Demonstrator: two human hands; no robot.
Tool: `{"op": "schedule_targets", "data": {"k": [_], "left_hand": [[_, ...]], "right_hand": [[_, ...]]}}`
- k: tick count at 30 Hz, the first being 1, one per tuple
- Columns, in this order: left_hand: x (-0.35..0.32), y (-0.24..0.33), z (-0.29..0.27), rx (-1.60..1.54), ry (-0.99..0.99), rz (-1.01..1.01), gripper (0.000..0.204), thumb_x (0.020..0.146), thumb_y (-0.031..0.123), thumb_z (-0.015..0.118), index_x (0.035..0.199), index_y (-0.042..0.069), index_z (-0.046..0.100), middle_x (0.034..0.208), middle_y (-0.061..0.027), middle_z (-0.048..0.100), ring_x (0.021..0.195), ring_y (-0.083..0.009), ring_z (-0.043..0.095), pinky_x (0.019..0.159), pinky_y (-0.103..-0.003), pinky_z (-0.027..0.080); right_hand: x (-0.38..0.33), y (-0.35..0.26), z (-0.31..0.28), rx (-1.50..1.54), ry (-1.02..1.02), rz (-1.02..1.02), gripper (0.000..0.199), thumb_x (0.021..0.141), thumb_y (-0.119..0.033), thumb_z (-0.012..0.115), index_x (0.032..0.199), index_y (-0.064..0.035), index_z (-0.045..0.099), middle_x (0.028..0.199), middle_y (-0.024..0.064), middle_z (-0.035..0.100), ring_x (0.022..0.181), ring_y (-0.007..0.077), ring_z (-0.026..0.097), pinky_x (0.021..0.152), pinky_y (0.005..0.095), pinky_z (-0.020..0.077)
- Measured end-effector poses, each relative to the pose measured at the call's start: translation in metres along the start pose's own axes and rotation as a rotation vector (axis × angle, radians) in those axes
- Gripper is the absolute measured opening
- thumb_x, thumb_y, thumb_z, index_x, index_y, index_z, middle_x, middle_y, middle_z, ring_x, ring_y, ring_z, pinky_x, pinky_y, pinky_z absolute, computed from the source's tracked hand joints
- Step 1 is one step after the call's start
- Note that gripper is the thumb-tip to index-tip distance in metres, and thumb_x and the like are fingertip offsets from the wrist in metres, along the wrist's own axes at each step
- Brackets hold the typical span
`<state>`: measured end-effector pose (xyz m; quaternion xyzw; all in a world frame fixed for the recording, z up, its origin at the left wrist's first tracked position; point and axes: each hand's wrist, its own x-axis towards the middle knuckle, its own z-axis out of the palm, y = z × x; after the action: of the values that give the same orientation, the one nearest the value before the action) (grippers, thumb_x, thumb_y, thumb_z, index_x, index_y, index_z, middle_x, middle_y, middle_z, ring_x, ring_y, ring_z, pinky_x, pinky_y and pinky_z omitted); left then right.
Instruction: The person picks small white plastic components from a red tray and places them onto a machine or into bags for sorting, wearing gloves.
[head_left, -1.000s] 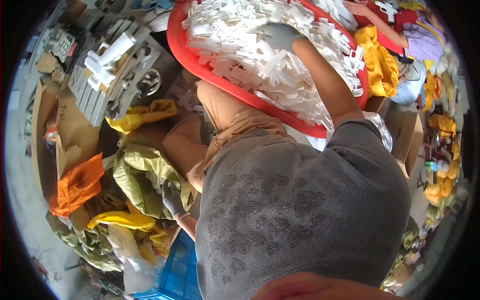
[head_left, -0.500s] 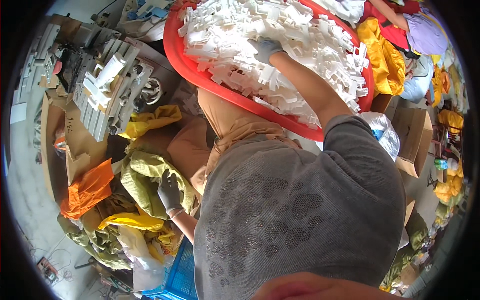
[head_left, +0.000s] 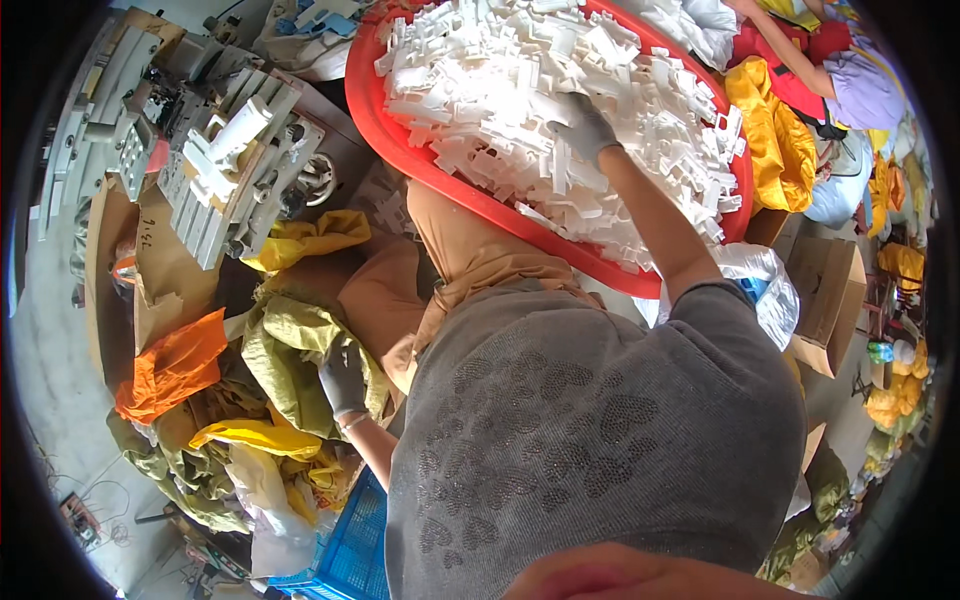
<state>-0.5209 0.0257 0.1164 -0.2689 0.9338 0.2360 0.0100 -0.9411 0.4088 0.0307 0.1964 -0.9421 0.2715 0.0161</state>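
Red tub [head_left: 365, 85], white pieces [head_left: 480, 100] around the right hand's [head_left: 588, 132] fingers [head_left: 578, 106]

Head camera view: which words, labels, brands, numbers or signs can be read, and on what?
Cardboard box at left: dark handwritten marks on its side, not copied here.
Grey shirt: dark heart shapes, no lettering seen.
White parts in the red tub: any lettering too small to read.
Yellow bags, far right: too blurred to tell.
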Motion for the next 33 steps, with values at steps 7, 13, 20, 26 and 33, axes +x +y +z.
{"op": "schedule_targets", "data": {"k": [7, 13, 20, 26, 33], "left_hand": [[0.035, 0.038, -0.02, -0.155, 0.059, 0.012, 0.027, 0.085, 0.017, 0.059, 0.108, 0.004, 0.062, 0.106, -0.0161, 0.064, 0.098, -0.0317, 0.061, 0.086, -0.037, 0.048], [0.058, 0.058, -0.081, -0.103, 0.457, 0.188, 0.021, 0.084, 0.012, 0.06, 0.103, 0.003, 0.064, 0.098, -0.0147, 0.066, 0.09, -0.0314, 0.064, 0.078, -0.037, 0.05], [0.128, 0.099, -0.156, -0.054, 0.678, 0.3, 0.028, 0.082, 0.016, 0.064, 0.107, 0.004, 0.063, 0.104, -0.0149, 0.064, 0.094, -0.032, 0.062, 0.081, -0.037, 0.048], [0.196, 0.101, -0.17, -0.136, 0.512, 0.388, 0.037, 0.076, 0.023, 0.07, 0.108, 0.007, 0.063, 0.101, -0.0141, 0.065, 0.09, -0.0308, 0.064, 0.077, -0.035, 0.05], [0.214, 0.087, -0.186, -0.417, 0.391, 0.42, 0.029, 0.078, 0.009, 0.066, 0.107, 0.007, 0.064, 0.094, -0.0106, 0.068, 0.084, -0.0172, 0.067, 0.075, -0.027, 0.051]], "right_hand": [[0.022, -0.025, 0.028, -0.33, -0.109, 0.062, 0.065, 0.077, -0.045, 0.065, 0.134, -0.0214, 0.043, 0.102, 0.0152, 0.064, 0.096, 0.0333, 0.06, 0.09, 0.0431, 0.0436], [0.004, -0.005, 0.02, 0.154, 0.125, -0.129, 0.052, 0.078, -0.012, 0.066, 0.128, -0.0115, 0.049, 0.12, 0.0166, 0.054, 0.109, 0.0318, 0.053, 0.092, 0.038, 0.0433], [-0.01, -0.033, -0.021, 0.512, 0.033, 0.037, 0.043, 0.08, -0.005, 0.063, 0.122, -0.0058, 0.054, 0.119, 0.0127, 0.056, 0.107, 0.024, 0.055, 0.089, 0.0323, 0.0446], [-0.015, -0.082, -0.052, 0.93, -0.241, 0.175, 0.042, 0.087, -0.002, 0.056, 0.128, -0.0078, 0.05, 0.115, 0.0037, 0.056, 0.095, 0.0117, 0.054, 0.082, 0.0267, 0.0468], [0.016, -0.162, -0.067, 1.491, -0.4, 0.065, 0.047, 0.09, -0.018, 0.056, 0.131, 0.0021, 0.043, 0.113, 0.0016, 0.054, 0.082, 0.0074, 0.045, 0.075, 0.0227, 0.0385]]}}
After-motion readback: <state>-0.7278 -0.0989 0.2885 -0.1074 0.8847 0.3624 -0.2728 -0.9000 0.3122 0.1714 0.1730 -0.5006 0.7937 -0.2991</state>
